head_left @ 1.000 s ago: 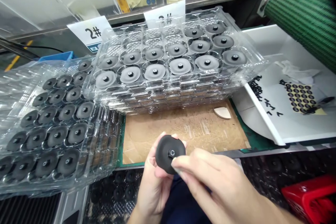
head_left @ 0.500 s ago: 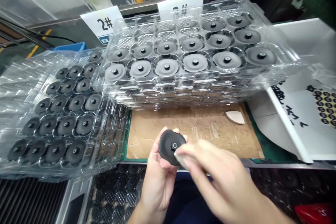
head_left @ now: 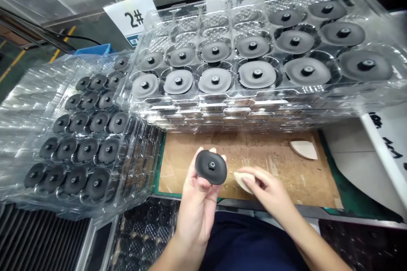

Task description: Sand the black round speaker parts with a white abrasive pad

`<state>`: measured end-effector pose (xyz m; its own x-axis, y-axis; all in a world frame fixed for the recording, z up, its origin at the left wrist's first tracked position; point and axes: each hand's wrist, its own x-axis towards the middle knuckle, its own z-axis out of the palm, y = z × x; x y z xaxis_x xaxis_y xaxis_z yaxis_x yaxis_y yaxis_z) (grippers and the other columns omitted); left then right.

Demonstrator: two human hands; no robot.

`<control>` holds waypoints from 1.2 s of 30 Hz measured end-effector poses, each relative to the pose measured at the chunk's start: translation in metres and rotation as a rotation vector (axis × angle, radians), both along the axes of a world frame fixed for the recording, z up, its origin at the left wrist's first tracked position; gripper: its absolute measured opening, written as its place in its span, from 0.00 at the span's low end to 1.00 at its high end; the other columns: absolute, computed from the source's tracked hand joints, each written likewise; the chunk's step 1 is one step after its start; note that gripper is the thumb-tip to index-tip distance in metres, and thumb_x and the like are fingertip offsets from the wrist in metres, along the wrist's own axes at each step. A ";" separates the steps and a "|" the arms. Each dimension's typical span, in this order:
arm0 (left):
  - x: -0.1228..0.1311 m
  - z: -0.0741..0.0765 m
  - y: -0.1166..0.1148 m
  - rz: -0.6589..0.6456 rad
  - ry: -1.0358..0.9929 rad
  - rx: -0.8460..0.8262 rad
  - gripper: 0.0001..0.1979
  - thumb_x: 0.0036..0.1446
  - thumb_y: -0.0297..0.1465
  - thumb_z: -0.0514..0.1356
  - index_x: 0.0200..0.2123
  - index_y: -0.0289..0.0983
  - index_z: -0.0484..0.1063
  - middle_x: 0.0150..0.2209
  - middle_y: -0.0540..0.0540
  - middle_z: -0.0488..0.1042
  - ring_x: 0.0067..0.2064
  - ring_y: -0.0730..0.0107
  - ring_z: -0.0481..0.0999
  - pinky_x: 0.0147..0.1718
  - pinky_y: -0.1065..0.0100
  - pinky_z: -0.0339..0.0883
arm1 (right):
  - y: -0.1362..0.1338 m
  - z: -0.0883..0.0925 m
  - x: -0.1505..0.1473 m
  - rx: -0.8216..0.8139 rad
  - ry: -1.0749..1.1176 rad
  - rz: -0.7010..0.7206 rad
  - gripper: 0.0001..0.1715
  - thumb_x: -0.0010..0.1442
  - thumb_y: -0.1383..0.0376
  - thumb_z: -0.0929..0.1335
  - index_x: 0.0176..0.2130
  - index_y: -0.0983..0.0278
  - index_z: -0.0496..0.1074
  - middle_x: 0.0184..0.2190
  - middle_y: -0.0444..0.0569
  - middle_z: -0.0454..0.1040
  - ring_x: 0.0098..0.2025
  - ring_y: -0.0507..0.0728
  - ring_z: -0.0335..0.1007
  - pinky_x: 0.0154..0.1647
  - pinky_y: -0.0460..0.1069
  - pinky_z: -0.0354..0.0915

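Observation:
My left hand [head_left: 200,194] holds a black rounded disc [head_left: 219,172] with a small raised stub at its middle, the stub side facing up. The fingers wrap round its rim from below. Just to the right, my right hand [head_left: 267,188] pinches a pale, cream-coloured pad [head_left: 244,181], apart from the disc. Both hands are over the front part of a brown cardboard sheet [head_left: 260,148]. Another pale wedge-shaped pad [head_left: 304,150] lies on the cardboard at the right.
Behind stands a stack of clear plastic trays [head_left: 222,110], its top tray partly filled with similar discs. A second tray stack [head_left: 124,156] with discs is at the left. A white box [head_left: 381,152] stands right. Paper signs [head_left: 133,17] rise behind.
My right hand has moved off the disc, to the right, and the pale pad in it now shows clearly. The disc stays in my left hand. The view has shifted somewhat.

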<state>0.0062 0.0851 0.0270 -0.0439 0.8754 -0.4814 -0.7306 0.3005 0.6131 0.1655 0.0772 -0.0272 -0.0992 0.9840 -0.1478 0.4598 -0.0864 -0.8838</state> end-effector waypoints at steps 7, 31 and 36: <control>0.007 -0.002 0.007 -0.068 0.020 -0.126 0.29 0.41 0.33 0.70 0.49 0.43 0.71 0.48 0.43 0.76 0.47 0.63 0.75 0.42 0.72 0.70 | 0.048 0.083 -0.024 0.276 0.233 0.206 0.14 0.63 0.71 0.61 0.47 0.63 0.69 0.36 0.46 0.72 0.37 0.51 0.69 0.38 0.44 0.64; 0.017 0.015 -0.004 -0.058 0.037 -0.067 0.29 0.32 0.34 0.73 0.44 0.44 0.75 0.42 0.47 0.79 0.44 0.63 0.77 0.42 0.71 0.71 | 0.035 0.104 -0.016 0.182 0.219 0.302 0.11 0.61 0.73 0.62 0.40 0.62 0.72 0.31 0.43 0.73 0.32 0.49 0.69 0.33 0.42 0.65; 0.015 0.024 -0.017 -0.139 -0.007 -0.019 0.26 0.33 0.34 0.73 0.41 0.43 0.77 0.42 0.46 0.80 0.44 0.64 0.77 0.44 0.72 0.69 | 0.019 0.112 -0.018 0.389 0.193 0.241 0.13 0.62 0.72 0.61 0.45 0.66 0.69 0.34 0.48 0.73 0.35 0.52 0.70 0.35 0.45 0.66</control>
